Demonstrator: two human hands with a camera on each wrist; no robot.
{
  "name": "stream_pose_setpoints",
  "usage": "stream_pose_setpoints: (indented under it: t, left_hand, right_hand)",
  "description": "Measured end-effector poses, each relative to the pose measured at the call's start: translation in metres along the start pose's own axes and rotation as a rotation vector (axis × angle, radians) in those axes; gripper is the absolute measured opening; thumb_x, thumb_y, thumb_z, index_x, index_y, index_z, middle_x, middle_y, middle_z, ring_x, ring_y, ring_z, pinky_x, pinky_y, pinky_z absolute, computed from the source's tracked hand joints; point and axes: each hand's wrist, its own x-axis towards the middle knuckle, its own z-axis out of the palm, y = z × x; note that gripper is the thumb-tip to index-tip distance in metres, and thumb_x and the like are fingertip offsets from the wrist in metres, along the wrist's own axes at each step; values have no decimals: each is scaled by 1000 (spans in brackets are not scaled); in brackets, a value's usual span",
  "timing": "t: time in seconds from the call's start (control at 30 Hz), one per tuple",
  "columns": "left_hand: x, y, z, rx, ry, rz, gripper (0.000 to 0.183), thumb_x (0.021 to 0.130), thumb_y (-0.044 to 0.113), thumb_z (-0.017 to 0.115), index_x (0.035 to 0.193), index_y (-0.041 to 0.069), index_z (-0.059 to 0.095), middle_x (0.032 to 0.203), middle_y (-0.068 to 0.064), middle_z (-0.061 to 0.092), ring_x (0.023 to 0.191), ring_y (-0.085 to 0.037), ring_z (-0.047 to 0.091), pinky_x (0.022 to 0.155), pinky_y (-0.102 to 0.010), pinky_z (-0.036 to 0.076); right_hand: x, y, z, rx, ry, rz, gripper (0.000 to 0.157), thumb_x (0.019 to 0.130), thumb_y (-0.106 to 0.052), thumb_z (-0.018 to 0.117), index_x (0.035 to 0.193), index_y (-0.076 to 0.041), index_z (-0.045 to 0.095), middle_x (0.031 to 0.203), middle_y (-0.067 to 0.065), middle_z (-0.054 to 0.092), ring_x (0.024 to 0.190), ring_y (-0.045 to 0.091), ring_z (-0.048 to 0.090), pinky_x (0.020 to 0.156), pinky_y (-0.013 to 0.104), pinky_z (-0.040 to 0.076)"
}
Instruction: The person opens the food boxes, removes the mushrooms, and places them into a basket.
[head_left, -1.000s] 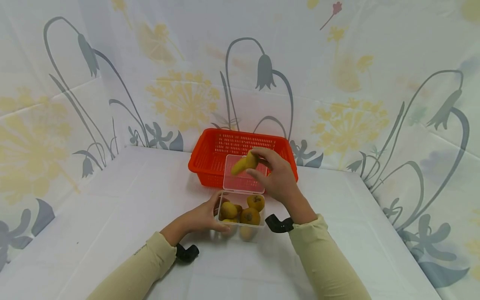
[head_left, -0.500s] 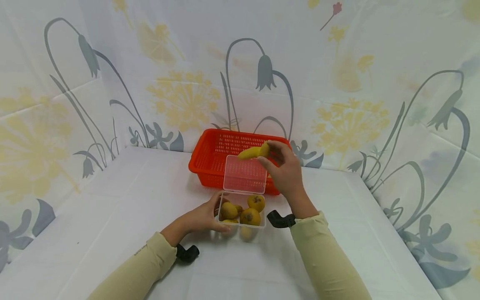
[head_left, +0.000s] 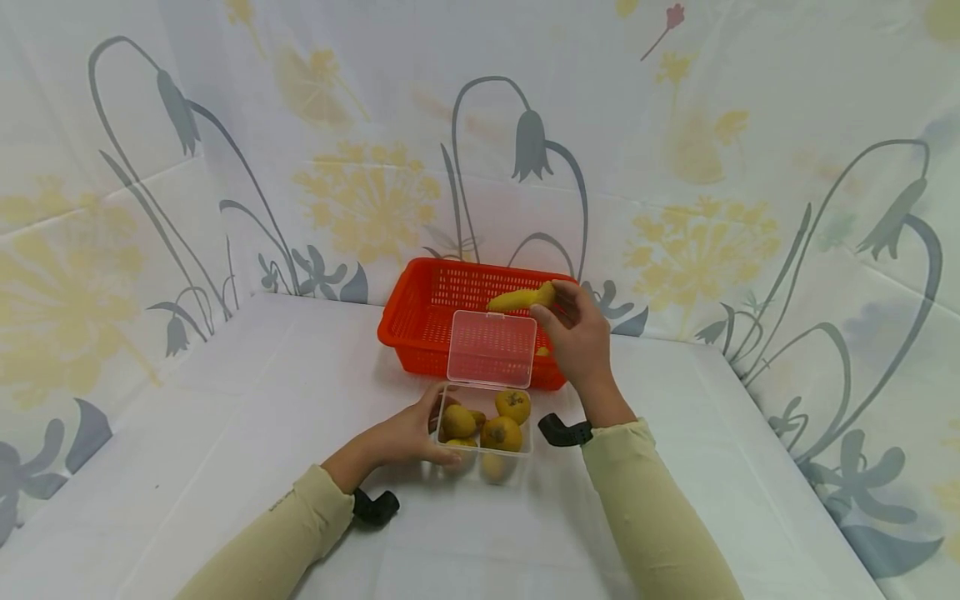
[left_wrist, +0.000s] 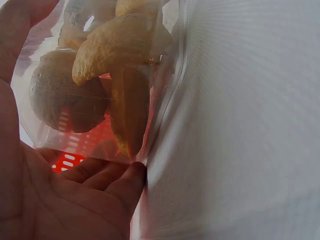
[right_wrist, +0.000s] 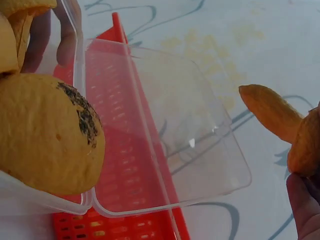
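Note:
My right hand [head_left: 583,343] pinches a yellow banana-shaped fruit [head_left: 516,301] by its thick, lobed end, thumb below and fingers above. The fruit's narrower end points left, above the upright lid [head_left: 491,350] of a clear plastic box [head_left: 517,454]. My left hand [head_left: 405,432] grips the box at its left side, with the thumb at the front and fingers round the back. Several yellow fruits lie in the box, among them a round one [head_left: 501,434] with a dark-marked end. In the right wrist view, the held fruit [right_wrist: 270,111] is apart from the lid.
Right behind the box stands a red perforated plastic basket [head_left: 420,360]; the open lid overlaps its front wall. A bit of yellow shows inside the basket at the right. A white cloth [head_left: 285,400] covers the table, and a flower-printed curtain [head_left: 360,100] hangs behind.
My right hand has moved to the right and slightly away with the fruit, which has turned from slanting to nearly level. The left hand and box have stayed in place.

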Motion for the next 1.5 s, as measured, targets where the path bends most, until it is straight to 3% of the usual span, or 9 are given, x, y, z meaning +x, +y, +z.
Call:
stream_pose_setpoints:
  t: [0.5,0.9,1.13,1.37,1.5]
  left_hand:
    - [-1,3,0,-13,-5,7,106,69,35,86,147,25,16,149,-7,37,145,-31,30,116,-51,32]
    - [0,0,1,-7,-5,13,104,69,35,86,147,25,17,145,-3,40,144,-31,32,115,-52,33]
    - [0,1,0,-8,-10,12,106,69,38,86,147,25,16,147,-3,39,144,-29,31,116,-50,32]
    - [-1,3,-1,-12,-7,2,104,68,37,86,146,26,18,153,-6,32,145,-30,31,115,-50,33]
    - [-1,3,0,-18,-11,-1,101,69,36,86,144,30,19,153,-7,32,145,-29,30,116,-48,32]
  right_hand:
    - [9,24,-2,-16,88,131,59,88,-44,68,134,-13,49,137,5,53,129,20,54,105,35,47]
    - [14,37,0,-88,133,228,52,90,-41,67,132,-14,50,137,6,55,128,23,54,104,39,48]
    - [14,45,1,-139,80,257,52,90,-39,67,131,-13,50,135,8,55,127,24,54,105,39,48]
    - [17,41,3,-298,-87,329,49,92,-36,65,134,-15,50,136,10,56,127,28,54,104,43,48]
    - [17,43,4,-365,-140,337,47,93,-35,64,134,-16,52,133,9,58,123,28,56,102,44,50]
